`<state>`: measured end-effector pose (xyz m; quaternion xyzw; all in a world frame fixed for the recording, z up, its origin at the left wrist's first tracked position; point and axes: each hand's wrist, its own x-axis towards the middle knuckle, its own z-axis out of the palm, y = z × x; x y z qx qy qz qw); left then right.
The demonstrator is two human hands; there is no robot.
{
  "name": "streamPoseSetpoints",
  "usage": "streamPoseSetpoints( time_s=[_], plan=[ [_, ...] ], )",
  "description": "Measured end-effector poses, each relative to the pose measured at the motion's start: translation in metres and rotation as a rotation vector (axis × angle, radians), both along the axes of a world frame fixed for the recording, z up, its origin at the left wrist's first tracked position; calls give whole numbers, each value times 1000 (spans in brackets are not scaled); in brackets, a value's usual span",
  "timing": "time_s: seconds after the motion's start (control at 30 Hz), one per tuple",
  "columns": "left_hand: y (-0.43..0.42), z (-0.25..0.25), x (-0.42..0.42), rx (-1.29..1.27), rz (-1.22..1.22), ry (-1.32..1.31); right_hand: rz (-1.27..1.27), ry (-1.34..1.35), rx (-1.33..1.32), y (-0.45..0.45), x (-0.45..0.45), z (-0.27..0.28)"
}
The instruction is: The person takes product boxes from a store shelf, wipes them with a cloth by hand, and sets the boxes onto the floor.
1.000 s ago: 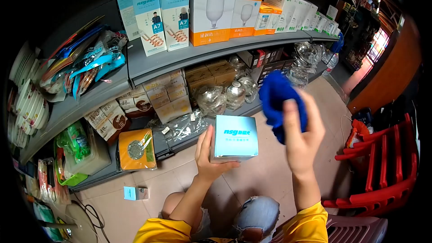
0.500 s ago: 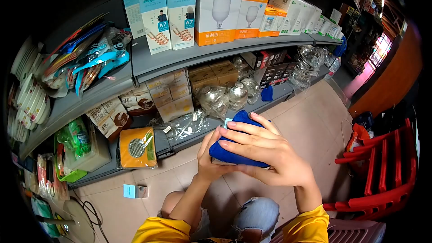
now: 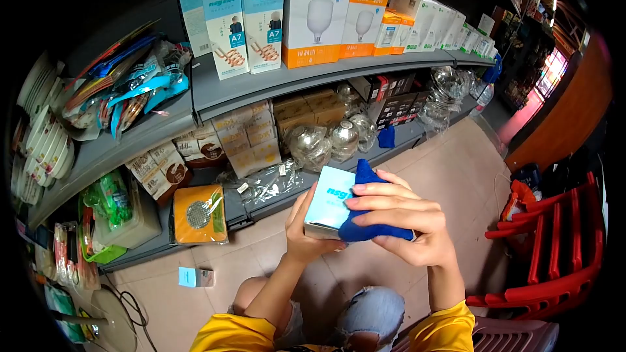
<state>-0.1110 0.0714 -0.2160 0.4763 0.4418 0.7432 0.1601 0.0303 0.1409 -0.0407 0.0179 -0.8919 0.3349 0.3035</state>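
Observation:
A light-blue and white light bulb box (image 3: 328, 197) is gripped from its left side by my left hand (image 3: 302, 231), thumb underneath. My right hand (image 3: 407, 218) has its fingers pressed over a dark blue cloth (image 3: 366, 227), which lies against the right part of the box. The box's lettered face shows between the two hands; the cloth and fingers hide its right end. A smaller light-blue box (image 3: 195, 278) rests on the floor to the left.
A grey shelf (image 3: 222, 91) carries bulb boxes (image 3: 315, 19). Below are wrapped silver bulbs (image 3: 310, 146) and an orange packet (image 3: 199, 215). Bowls (image 3: 49, 146) stand far left. Red plastic chairs (image 3: 554, 248) are at right; another blue cloth (image 3: 387, 137) lies on the lower shelf.
My right hand and the blue cloth have slid to the right across the box. The box's lettered light-blue face, mostly covered before, now shows. My left hand keeps its hold.

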Motion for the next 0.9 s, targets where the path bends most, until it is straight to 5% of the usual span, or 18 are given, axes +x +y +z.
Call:
streamPoseSetpoints(
  time_s=[0.2,0.27,0.43,0.9],
  plan=[
    [-6,22,13,28,-164,-462,-10,159,-244,-5,-12,-36],
    [-6,19,18,14,-127,-485,-171,276,-267,-14,-26,-51],
    [-5,20,12,16,-87,-574,-265,50,185,-21,-40,-80],
    [-13,36,-15,-181,30,-787,-260,6,-80,-39,-20,-143]
  ],
)
